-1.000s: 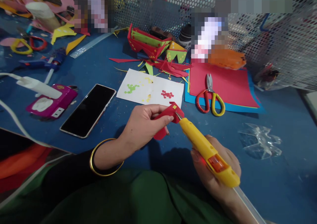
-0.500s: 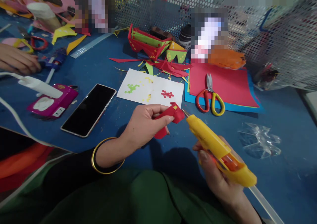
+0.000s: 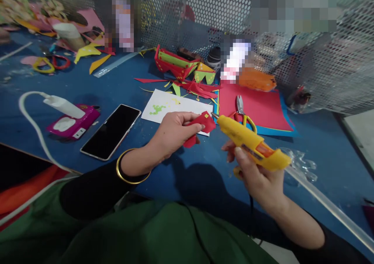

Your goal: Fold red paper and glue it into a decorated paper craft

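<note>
Pinched between the fingers and thumb of my left hand [image 3: 175,133] is a folded red paper piece [image 3: 208,124] with a small yellow square on it. My right hand [image 3: 257,172] is wrapped round a yellow glue gun [image 3: 248,139], whose metal tip is close to the right edge of the red piece; whether they touch I cannot tell. A long clear glue stick [image 3: 330,203] sticks out of the gun's back. Behind my left hand lies a white card [image 3: 163,100] with small green and yellow paper bits; the hand and red piece cover part of it.
Scissors [image 3: 240,106] rest on red paper sheets [image 3: 260,104] at the right. A phone [image 3: 111,131] and a purple socket block [image 3: 73,122] with a white cable lie left. Red and green paper shapes [image 3: 175,63] and scraps stand behind; clear plastic [image 3: 304,164] lies right.
The view has shifted. The glue gun has tilted flatter and now overlaps the scissors' handles in view. My left hand still holds the red piece. Another person's hand at the far left has moved away from the scissors there.
</note>
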A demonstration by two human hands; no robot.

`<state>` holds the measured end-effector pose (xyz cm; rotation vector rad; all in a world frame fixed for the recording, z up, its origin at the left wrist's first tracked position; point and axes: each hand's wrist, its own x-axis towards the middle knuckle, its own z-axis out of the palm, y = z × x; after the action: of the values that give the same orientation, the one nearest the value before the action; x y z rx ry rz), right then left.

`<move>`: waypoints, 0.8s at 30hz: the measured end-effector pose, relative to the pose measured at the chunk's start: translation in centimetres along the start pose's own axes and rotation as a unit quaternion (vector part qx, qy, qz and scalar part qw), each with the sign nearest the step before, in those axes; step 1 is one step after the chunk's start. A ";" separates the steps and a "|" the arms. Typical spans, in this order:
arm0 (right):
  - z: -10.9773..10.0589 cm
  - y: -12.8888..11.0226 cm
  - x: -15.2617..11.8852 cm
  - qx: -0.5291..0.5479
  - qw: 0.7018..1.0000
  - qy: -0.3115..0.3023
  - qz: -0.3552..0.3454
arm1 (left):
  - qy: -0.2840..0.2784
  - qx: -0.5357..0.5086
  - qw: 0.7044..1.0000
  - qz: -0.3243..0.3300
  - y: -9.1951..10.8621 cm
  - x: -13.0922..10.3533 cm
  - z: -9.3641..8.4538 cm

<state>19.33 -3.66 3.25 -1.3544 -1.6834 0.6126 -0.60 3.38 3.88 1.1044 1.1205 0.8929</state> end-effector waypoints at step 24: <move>-0.1 3.7 -0.4 0.112 0.991 -0.064 -0.044 | 0.016 0.003 0.999 -0.043 -1.4 1.3 -0.8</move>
<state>21.36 -2.99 0.21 -1.0949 -1.7096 0.8259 -1.02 4.45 2.20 1.0421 1.1890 0.8415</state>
